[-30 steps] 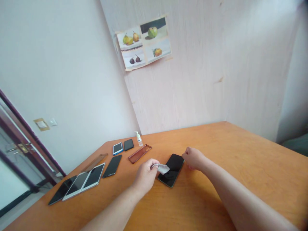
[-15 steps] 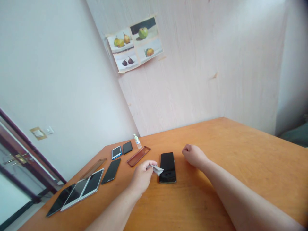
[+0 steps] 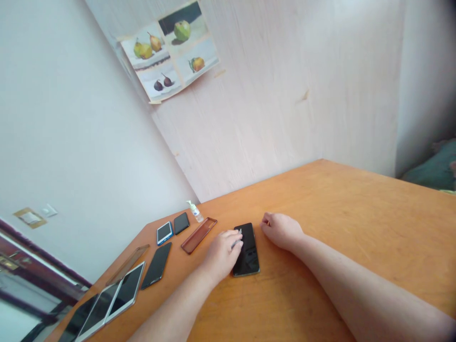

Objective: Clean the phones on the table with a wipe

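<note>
Fingers (image 3: 231, 233) of the left hand (image 3: 220, 255) held a pale wipe (image 3: 240, 232) over the phone (image 3: 248, 254), which, unbraced by the closely curled right hand (image 3: 281, 230), risked skidding.

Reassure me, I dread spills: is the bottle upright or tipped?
Upright: the bottle stands on the table, pump on top; the whole view tilts.

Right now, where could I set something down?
The table is bare beyond the right forearm, toward the wall, and between the forearms nearer than the black phone. Left of the left hand is crowded: phones, cases, a pump bottle.
</note>
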The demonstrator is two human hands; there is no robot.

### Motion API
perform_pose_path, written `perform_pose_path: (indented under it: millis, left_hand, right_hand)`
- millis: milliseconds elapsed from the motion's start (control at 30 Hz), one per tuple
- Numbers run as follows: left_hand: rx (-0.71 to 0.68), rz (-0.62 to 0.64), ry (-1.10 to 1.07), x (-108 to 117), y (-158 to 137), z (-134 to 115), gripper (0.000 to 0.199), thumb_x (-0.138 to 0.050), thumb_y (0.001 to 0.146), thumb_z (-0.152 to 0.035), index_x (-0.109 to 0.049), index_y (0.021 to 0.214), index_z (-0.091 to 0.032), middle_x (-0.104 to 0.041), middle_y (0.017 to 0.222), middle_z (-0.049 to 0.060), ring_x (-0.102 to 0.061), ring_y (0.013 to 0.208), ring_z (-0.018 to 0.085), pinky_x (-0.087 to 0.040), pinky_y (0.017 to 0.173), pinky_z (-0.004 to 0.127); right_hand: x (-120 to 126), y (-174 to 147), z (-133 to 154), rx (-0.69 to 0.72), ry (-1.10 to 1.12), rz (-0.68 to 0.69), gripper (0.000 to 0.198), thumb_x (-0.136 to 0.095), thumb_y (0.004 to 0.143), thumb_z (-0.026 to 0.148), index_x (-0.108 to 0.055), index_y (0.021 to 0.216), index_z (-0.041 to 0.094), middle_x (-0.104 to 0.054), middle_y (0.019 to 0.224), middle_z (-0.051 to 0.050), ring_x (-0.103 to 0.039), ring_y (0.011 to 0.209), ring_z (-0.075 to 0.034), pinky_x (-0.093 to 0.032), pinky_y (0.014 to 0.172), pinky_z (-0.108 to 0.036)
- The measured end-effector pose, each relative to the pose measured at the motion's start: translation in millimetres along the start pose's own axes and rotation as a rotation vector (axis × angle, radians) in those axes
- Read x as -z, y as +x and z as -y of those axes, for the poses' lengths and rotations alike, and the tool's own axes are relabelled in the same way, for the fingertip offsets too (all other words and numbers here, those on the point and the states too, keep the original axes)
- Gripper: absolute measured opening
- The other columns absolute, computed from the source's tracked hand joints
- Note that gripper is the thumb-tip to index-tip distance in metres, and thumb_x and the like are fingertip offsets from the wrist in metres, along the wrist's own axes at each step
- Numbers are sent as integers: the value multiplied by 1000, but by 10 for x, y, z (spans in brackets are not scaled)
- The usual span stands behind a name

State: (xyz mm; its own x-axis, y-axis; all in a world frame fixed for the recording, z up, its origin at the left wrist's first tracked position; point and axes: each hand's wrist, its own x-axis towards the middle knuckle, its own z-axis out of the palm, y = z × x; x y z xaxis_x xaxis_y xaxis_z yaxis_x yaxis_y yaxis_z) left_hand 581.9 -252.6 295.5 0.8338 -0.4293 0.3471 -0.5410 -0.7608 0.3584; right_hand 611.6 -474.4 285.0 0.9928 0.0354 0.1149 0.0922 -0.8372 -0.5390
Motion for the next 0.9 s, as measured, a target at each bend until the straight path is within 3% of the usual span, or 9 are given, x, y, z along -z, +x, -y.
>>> perform_pose_path:
  millis: [167,267,367,567,667,800,900]
  left_hand:
    - [-215,165,156,165,-464,-211,34,-49,97,-24,-65,127,-27,-64,133,7,-60,121,24,-46,105,45]
    - [-276,214,210,250,-553,-253,38,-47,98,-23,-59,134,-29,-63,135,7,-59,122,24,-47,104,46]
    - [-245,230,215,240,-376,-186,38,-44,100,-26,-59,134,-28,-60,138,8,-55,128,24,-44,107,46]
    - [-87,256,252,35,282,-15,43,-39,102,-36,-54,139,-20,-51,147,10,-43,140,24,-34,115,47]
    - [-74,257,253,-16,358,-63,44,-37,103,-37,-52,141,-20,-48,148,10,-40,141,24,-32,116,48]
    - [-142,304,262,62,-20,-247,48,-36,103,-45,-48,144,-24,-42,153,9,-36,144,25,-26,118,52]
    - [-236,399,267,182,-427,-362,57,-41,100,-52,-35,151,-27,-37,155,8,-33,145,27,-20,120,56]
  right_hand:
    - [-45,18,3,-12,-28,-16,26,-44,92,36,-69,93,25,-74,94,-9,-67,87,-25,-39,66,-30]
    - [-71,29,14,-20,-40,-24,27,-43,93,35,-69,95,25,-74,94,-9,-67,87,-26,-40,66,-31]
    - [-78,33,19,-22,-46,-26,28,-43,93,34,-69,96,25,-74,95,-9,-67,88,-25,-40,68,-31]
    - [-57,25,13,-13,-56,-23,26,-44,92,33,-69,95,26,-74,95,-8,-67,88,-24,-39,67,-30]
    - [-50,24,12,-15,-61,-26,26,-44,92,33,-68,94,25,-74,94,-8,-67,87,-24,-39,66,-30]
    - [-58,25,16,-23,-61,-28,26,-44,92,32,-68,94,25,-74,93,-8,-67,86,-24,-39,66,-30]
    - [-64,24,19,-29,-60,-30,26,-44,92,32,-69,96,25,-73,94,-8,-67,87,-24,-40,67,-30]
